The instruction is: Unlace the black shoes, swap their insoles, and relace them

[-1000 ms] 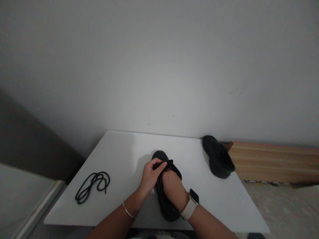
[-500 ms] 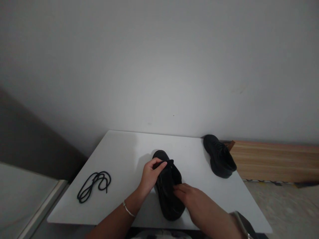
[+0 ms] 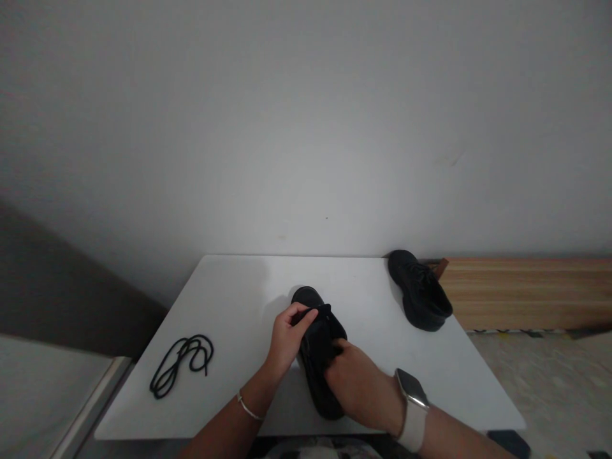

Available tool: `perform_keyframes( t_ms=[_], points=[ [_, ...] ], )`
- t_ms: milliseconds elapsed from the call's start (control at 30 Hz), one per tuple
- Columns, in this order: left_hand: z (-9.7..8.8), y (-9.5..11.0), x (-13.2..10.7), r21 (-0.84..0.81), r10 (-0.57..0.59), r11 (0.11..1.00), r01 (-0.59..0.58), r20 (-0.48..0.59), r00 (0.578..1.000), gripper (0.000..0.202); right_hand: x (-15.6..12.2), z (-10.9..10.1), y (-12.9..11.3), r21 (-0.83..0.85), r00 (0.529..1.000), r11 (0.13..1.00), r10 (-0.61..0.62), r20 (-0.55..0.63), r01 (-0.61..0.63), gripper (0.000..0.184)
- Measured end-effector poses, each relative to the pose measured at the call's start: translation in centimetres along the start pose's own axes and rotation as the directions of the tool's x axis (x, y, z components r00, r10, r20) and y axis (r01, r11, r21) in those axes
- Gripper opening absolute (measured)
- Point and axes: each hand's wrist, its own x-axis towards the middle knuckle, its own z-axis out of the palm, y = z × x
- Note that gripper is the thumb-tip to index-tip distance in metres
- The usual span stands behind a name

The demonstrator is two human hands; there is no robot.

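Observation:
A black shoe (image 3: pixel 317 376) lies on the white table with its toe pointing away from me. My left hand (image 3: pixel 287 331) pinches the shoe's raised tongue between thumb and fingers, near the front of the opening. No lace shows on this shoe. My right hand (image 3: pixel 356 382) is curled at the right side of the opening, its fingers bent into the shoe and its fingertips hidden. A loose bundle of black shoelace (image 3: pixel 179 363) rests to the left. The other black shoe (image 3: pixel 421 293), with its lace in, stands at the far right edge.
The white table (image 3: pixel 239 287) stands against a grey wall (image 3: pixel 306 140). A wood-grain panel (image 3: pixel 516 293) runs along the wall on the right, above a stone-patterned floor (image 3: pixel 559 376). A pale ledge (image 3: pixel 90 408) borders the table's left side.
My right hand has turned and pushed deeper into the shoe, its wrist now raised and the watch in full view. My left hand keeps its pinch on the tongue. The view has shifted slightly.

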Motion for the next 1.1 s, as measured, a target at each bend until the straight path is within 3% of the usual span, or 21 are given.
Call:
perform_keyframes(
  t_ms=[300, 567, 700, 867, 933, 1033, 1100],
  points=[
    [-0.1, -1.2, 0.3, 0.074, 0.039, 0.996, -0.041, 0.022, 0.999, 0.023, 0.0, 0.4, 1.7, 0.085, 0.986, 0.983, -0.163, 0.022, 0.160, 0.019],
    [0.4, -1.9, 0.2, 0.099, 0.059, 0.993, -0.057, -0.013, 0.998, 0.024, -0.1, 0.4, 1.7, 0.161, 0.979, 0.967, -0.204, 0.010, 0.199, 0.020],
    [0.3, -1.9, 0.3, 0.122, 0.065, 0.990, -0.064, -0.006, 0.998, 0.024, -0.2, 0.8, 1.2, 0.208, 0.989, 0.967, -0.142, -0.039, 0.147, 0.019],
    [-0.4, -1.2, 0.3, 0.170, 0.074, 0.982, -0.084, 0.067, 0.995, 0.024, -1.9, 0.7, 1.3, 0.315, 0.978, 0.944, -0.038, -0.205, 0.102, 0.028],
    [-0.9, -0.8, 0.3, 0.201, 0.078, 0.975, -0.099, 0.108, 0.991, 0.023, -3.1, 0.6, 1.7, 0.408, 0.951, 0.909, 0.052, -0.305, 0.080, 0.033],
    [-1.7, -0.1, 0.0, 0.260, 0.091, 0.956, -0.133, 0.167, 0.982, 0.023, -4.9, 0.8, 2.5, 0.564, 0.873, 0.822, 0.214, -0.438, 0.082, 0.031],
    [-2.0, 0.4, -0.5, 0.297, 0.116, 0.939, -0.175, 0.207, 0.972, 0.022, -5.9, 1.2, 2.8, 0.604, 0.855, 0.789, 0.232, -0.464, 0.114, 0.029]
  ],
)
